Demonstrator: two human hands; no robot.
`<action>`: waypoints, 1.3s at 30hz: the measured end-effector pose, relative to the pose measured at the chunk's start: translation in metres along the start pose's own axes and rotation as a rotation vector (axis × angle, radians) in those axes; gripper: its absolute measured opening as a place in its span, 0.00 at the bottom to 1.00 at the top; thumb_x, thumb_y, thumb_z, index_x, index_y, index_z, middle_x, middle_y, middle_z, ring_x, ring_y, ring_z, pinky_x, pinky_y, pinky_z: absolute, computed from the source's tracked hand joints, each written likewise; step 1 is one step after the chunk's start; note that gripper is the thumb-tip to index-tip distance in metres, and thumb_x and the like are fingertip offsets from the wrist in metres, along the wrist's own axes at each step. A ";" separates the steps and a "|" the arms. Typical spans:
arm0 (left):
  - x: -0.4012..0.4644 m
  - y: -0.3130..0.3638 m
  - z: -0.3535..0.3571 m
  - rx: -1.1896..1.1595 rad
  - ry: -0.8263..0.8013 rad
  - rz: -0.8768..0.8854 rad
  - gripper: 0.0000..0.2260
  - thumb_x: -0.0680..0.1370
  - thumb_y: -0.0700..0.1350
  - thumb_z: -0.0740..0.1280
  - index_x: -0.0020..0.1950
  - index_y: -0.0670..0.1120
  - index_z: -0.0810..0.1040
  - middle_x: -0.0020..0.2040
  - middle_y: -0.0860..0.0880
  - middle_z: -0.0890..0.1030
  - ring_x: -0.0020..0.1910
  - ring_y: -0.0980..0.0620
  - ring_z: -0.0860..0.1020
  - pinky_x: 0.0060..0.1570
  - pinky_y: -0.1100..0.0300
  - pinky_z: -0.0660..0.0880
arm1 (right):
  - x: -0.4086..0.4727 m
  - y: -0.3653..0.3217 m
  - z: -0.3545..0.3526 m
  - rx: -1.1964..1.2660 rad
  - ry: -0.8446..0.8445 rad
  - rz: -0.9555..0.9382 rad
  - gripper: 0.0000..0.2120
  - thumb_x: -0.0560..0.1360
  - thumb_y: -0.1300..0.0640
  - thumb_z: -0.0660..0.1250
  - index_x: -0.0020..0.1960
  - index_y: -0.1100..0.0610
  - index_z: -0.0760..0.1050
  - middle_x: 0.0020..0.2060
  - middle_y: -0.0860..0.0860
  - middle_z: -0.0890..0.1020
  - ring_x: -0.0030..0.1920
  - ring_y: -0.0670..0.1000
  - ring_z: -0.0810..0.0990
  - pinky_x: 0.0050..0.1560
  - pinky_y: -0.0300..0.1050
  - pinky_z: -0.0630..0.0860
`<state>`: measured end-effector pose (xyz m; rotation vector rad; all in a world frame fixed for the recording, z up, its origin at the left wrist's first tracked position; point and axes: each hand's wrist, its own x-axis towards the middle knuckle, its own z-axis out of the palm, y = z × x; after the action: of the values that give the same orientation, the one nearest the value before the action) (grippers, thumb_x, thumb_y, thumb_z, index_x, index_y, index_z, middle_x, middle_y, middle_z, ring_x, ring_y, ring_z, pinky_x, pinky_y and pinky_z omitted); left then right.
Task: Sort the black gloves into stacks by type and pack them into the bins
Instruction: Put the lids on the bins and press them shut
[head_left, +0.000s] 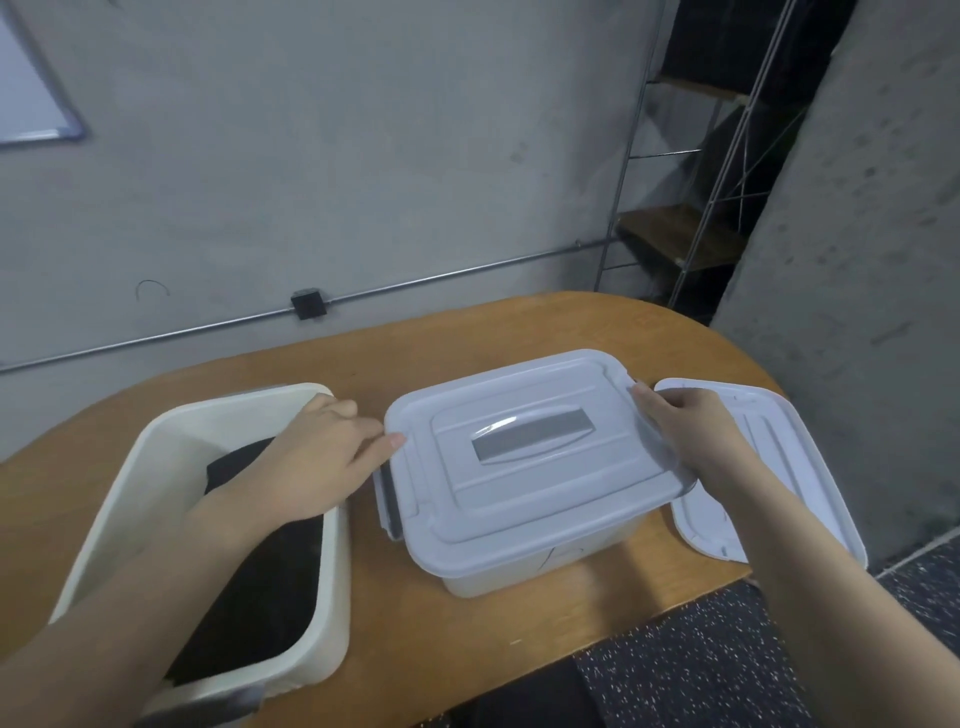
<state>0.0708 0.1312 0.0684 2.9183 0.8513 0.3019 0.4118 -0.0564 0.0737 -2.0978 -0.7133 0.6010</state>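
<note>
An open cream bin (156, 452) stands at the left of the wooden table (415, 623), with black gloves (260, 587) lying inside it. To its right stands a second bin (519, 566) covered by a pale lid (524, 457) with a grey handle. My left hand (322, 457) reaches across the open bin and its fingertips touch the lid's left edge. The lid's right edge is held by my right hand (685, 431), thumb on top. A second pale lid (769, 467) lies flat on the table to the right.
A grey wall with a metal conduit runs behind the table. A wire shelf rack (685, 182) stands at the back right beside a concrete pillar (857, 260). The table's front edge drops to a dark speckled floor (701, 665).
</note>
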 end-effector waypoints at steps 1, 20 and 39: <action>-0.004 0.000 -0.002 -0.036 -0.018 0.002 0.26 0.83 0.66 0.47 0.33 0.54 0.66 0.31 0.52 0.67 0.37 0.54 0.69 0.55 0.58 0.66 | -0.001 0.000 0.000 0.010 0.001 0.004 0.21 0.80 0.42 0.64 0.37 0.56 0.70 0.33 0.54 0.69 0.34 0.53 0.69 0.35 0.46 0.64; -0.011 0.003 -0.002 -0.244 -0.197 -0.163 0.33 0.74 0.75 0.49 0.36 0.46 0.72 0.29 0.53 0.69 0.51 0.59 0.70 0.66 0.59 0.64 | -0.006 0.002 0.010 -0.024 0.204 -0.241 0.15 0.72 0.47 0.77 0.55 0.53 0.87 0.44 0.46 0.87 0.45 0.45 0.82 0.41 0.38 0.73; -0.004 0.005 0.004 -0.341 -0.222 -0.304 0.33 0.77 0.74 0.60 0.31 0.46 0.78 0.29 0.58 0.83 0.57 0.64 0.75 0.75 0.52 0.61 | -0.011 -0.003 0.015 -0.100 0.274 -0.363 0.09 0.78 0.55 0.74 0.53 0.59 0.86 0.42 0.52 0.86 0.39 0.41 0.77 0.43 0.39 0.75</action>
<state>0.0708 0.1242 0.0645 2.4130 1.0670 0.0846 0.3936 -0.0541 0.0694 -2.0188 -0.9476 0.0781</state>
